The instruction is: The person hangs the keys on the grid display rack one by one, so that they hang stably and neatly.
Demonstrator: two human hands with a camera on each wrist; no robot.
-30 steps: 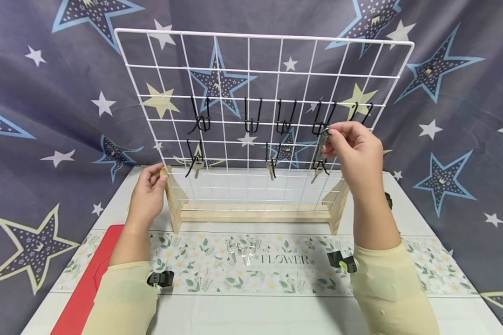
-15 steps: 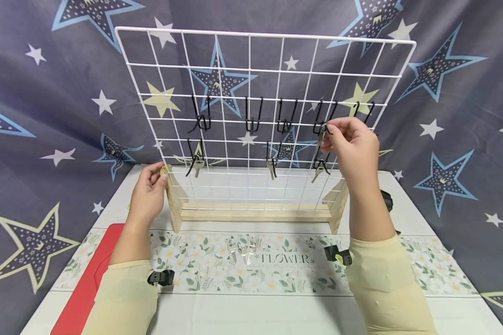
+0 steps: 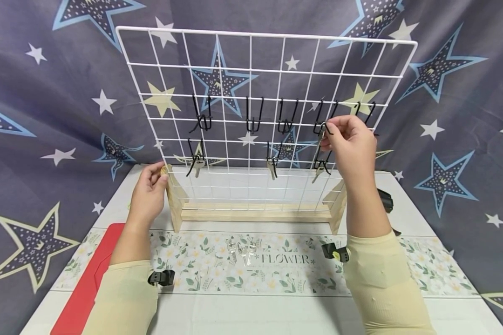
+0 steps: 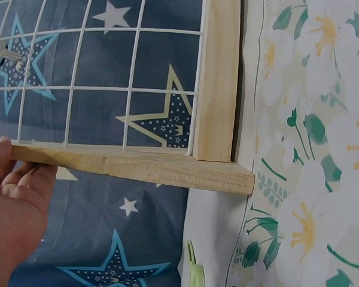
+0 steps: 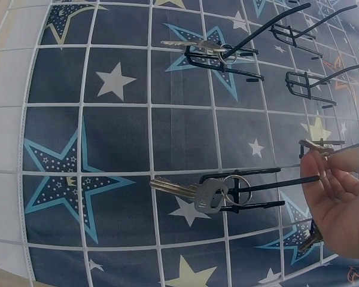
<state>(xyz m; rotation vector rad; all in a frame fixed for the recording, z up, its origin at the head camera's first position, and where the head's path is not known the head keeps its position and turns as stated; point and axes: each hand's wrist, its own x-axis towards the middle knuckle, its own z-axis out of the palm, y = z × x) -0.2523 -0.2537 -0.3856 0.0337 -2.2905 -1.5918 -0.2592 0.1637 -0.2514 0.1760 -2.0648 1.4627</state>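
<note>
My left hand (image 3: 149,190) grips the top of the left side post of a wooden stand (image 3: 255,215), thumb and fingers on either side in the left wrist view. The stand bears an upright white wire grid (image 3: 268,72). At an upper-row black hook (image 3: 330,128), the thumb and fingertips of my right hand (image 3: 354,146) pinch a key (image 3: 320,141) by its ring end; its blade hangs down, and the fingers partly hide it. Below, keys hang by rings from three lower hooks, including a grey-headed key (image 5: 209,196) close to my right hand in the right wrist view.
Several loose keys (image 3: 243,252) lie on the floral table runner (image 3: 209,279) in front of the stand. Other black hooks (image 3: 286,124) jut from the grid's upper row. A red flat board (image 3: 84,279) lies at the left. A star-patterned curtain (image 3: 33,163) stands behind.
My right hand has moved slightly up and left, bringing the key's ring end to the upper hook. The left hand has stayed in place on the stand.
</note>
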